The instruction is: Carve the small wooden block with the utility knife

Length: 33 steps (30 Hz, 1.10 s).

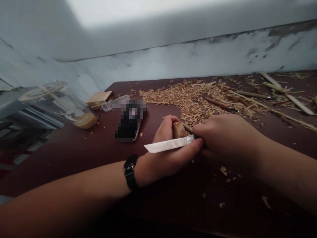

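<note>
- The left hand [163,158] is cradling a small, rounded, light-brown wooden block [177,129] between palm and fingers, its thumb pressing near the base of the knife handle.
- The right hand [224,137] is clenching around the black handle of a knife with a long, pale, angled metal blade [168,145]; the blade is pointing leftward across the left hand. Whether its edge is touching the wood, I cannot tell.
- A thin, grey-brown rod [187,127] is running from beside the block toward the right hand — its far end is hidden.
- The block is showing cut-looking facets on its visible side, so shaping seems under way; the fingers are covering the rest, and how much cutting is left cannot be judged.
- Just beyond the hands, a broad heap of tan wood shavings [183,96] is spreading over the dark red worktop [158,114] — plenty of material is already off, though from which piece is unclear.
- Beyond the right hand, a slim tool with a reddish-brown wooden handle [218,103] is lying in the shavings, unused.
- Left of the shavings, a black phone [128,124] is lying flat.
</note>
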### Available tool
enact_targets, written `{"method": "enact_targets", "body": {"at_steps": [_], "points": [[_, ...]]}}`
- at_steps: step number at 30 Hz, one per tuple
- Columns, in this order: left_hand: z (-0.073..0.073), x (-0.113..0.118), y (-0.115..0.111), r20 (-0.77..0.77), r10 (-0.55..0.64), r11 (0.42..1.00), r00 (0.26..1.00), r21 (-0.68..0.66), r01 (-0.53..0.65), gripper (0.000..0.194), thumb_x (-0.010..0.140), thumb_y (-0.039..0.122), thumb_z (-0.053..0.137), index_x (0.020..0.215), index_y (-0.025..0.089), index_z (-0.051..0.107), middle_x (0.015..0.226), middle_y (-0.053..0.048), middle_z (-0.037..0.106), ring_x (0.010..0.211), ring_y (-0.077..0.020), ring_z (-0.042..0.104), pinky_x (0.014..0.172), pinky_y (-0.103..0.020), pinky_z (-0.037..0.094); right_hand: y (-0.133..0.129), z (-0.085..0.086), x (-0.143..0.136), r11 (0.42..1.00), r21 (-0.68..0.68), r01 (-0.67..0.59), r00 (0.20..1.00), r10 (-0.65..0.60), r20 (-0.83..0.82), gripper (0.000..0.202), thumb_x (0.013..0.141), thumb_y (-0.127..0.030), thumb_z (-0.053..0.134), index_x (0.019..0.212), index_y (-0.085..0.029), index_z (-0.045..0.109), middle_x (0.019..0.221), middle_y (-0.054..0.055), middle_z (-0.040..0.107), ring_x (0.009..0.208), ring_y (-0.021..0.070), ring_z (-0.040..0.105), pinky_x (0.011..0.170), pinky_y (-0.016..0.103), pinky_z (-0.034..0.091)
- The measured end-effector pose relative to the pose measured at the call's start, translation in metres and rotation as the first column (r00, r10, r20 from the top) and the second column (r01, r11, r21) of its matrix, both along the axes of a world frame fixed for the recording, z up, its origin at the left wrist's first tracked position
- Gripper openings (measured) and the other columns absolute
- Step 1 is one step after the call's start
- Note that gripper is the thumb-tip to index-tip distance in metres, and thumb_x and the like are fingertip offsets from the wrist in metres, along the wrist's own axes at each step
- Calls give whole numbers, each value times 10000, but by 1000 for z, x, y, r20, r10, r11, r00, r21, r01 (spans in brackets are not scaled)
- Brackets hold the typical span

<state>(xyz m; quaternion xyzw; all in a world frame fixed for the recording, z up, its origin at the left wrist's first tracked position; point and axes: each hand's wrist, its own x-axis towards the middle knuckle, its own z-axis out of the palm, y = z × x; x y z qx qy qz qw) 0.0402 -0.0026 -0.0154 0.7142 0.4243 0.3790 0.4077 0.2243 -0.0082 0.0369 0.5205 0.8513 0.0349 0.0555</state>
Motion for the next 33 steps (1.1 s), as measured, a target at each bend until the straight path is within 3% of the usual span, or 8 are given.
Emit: {"method": "enact_targets", "body": {"at_steps": [6,11,15,21,23,26,29,33], "points": [[-5,7,-2,47,135,987,990,-89,-131,613,756,577,875,1087,232,493,904,10,571,773,-152,503,652,-299,405,-1,-5,0,990,90,106,990,-113,84,68,798,-268,582,755,-239,625,712,72,704,635,255,658,540,330,215],[-4,11,2,169,145,961,975,-257,-99,713,701,521,934,1131,244,437,893,41,594,715,-117,530,609,-258,437,-11,-13,-1,964,149,222,973,-228,28,187,879,-179,484,771,-219,631,690,86,705,641,279,712,509,317,220],[-1,12,5,131,224,956,966,-220,-193,776,599,478,996,1086,221,449,900,28,625,767,-128,575,665,-265,465,-22,-17,-4,954,184,237,968,-248,41,285,907,-60,429,778,-186,650,649,89,683,597,255,710,482,298,207],[0,14,6,188,235,948,954,-261,-183,765,561,377,1023,1040,216,448,868,28,662,755,-131,600,698,-271,483,-27,-16,-11,954,202,223,968,-242,73,371,856,61,391,765,-170,667,694,88,702,589,221,711,467,284,213],[-1,13,7,201,220,953,955,-252,-167,741,578,373,1017,1020,216,442,835,44,630,731,-119,574,677,-260,468,-25,-16,-11,954,190,231,969,-242,40,343,890,17,408,791,-170,679,723,93,717,620,226,721,475,287,234],[0,8,9,214,73,976,974,-215,-26,594,715,420,939,975,219,444,786,63,550,690,-104,513,614,-241,414,-19,-14,-8,966,160,201,980,-197,-39,225,957,-207,507,817,-179,682,722,97,724,634,242,714,498,309,270],[2,1,11,167,-49,978,985,-192,82,479,795,463,869,960,216,493,803,40,559,703,-120,509,609,-250,399,-10,-10,-4,985,139,98,995,-94,-35,218,915,-362,584,816,-194,682,747,96,733,645,249,698,518,331,259],[5,-2,10,154,-9,975,988,-218,43,487,769,488,880,971,220,527,805,33,599,692,-126,528,612,-254,404,-1,-7,-1,986,163,47,999,-47,-2,282,906,-462,584,815,-212,675,734,77,718,639,251,686,526,330,189]]}}
